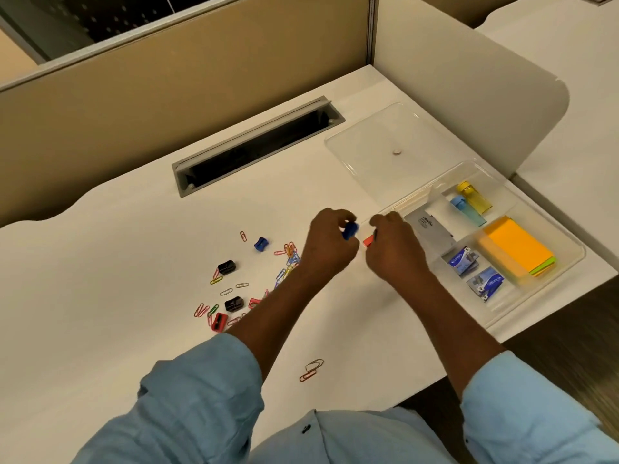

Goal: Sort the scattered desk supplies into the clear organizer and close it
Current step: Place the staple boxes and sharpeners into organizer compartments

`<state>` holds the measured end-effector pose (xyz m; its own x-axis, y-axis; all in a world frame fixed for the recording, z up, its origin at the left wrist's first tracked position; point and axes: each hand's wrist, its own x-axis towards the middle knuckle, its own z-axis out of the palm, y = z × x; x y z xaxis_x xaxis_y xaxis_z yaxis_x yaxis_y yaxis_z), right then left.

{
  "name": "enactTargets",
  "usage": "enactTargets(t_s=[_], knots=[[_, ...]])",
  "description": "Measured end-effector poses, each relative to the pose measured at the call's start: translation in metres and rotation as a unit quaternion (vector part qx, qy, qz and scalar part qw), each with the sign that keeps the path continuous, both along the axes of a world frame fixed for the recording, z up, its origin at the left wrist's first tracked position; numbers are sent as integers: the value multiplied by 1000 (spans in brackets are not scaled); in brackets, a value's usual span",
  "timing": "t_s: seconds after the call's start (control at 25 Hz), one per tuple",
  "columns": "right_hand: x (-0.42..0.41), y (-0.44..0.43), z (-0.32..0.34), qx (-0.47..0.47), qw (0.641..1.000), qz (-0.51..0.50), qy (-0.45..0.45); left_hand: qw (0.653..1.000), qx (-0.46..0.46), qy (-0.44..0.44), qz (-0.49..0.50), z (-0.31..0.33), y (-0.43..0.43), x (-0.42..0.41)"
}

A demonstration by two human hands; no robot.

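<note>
**Both hands gripping small pieces at the organizer's near corner**

The left hand [330, 246] curls its fingers and thumb round a blue sharpener [350, 231], held just above the desk [100, 329]. The right hand [393, 249], just beside it at 3 o'clock, pinches a small red block [368, 241] in curled fingers; what the block is cannot be told. The two hands nearly touch.

The clear organizer [569, 244] lies at 3 o'clock of the hands, its corner under the right knuckles. Its open lid [368, 135] lies flat at 12 o'clock of the tray, with a small round knob [397, 152] at its middle. Inside the divided tray sit a grey box [430, 229], a yellow and a blue translucent tube [474, 197], a stack of orange sticky notes [516, 246] and two small blue staple boxes [464, 261].

At 8 o'clock of the hands, coloured wire paper clips [288, 259] are scattered on the smooth white desk, partly hidden by the left forearm. Among them lie a second blue sharpener [260, 244], two glossy black sharpeners [226, 266] and a red sharpener [219, 322]. Two more clips [311, 370] lie at 6 o'clock, between the forearms. A long grey cable slot [258, 145] opens at 11 o'clock, before a beige partition [167, 95].
</note>
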<state>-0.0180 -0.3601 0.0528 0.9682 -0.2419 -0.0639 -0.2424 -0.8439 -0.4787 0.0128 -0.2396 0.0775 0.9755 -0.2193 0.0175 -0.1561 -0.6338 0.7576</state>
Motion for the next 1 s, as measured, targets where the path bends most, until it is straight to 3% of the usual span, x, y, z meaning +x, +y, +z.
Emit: enactTargets(t_s=[0.24, 0.36, 0.76, 1.0], knots=[[-11, -33, -10, -16, 998, -21, 65, 975, 188, 43, -113, -10, -40, -7], [-13, -32, -17, -22, 997, -26, 69, 962, 227, 47, -145, -15, -44, -5], [-13, -20, -15, -46, 994, -44, 92, 973, 171, -22, -152, -19, -26, -12], [-18, 36, 6, -23, 997, 38, -70, 993, 115, 7, -11, -16, 52, -7]])
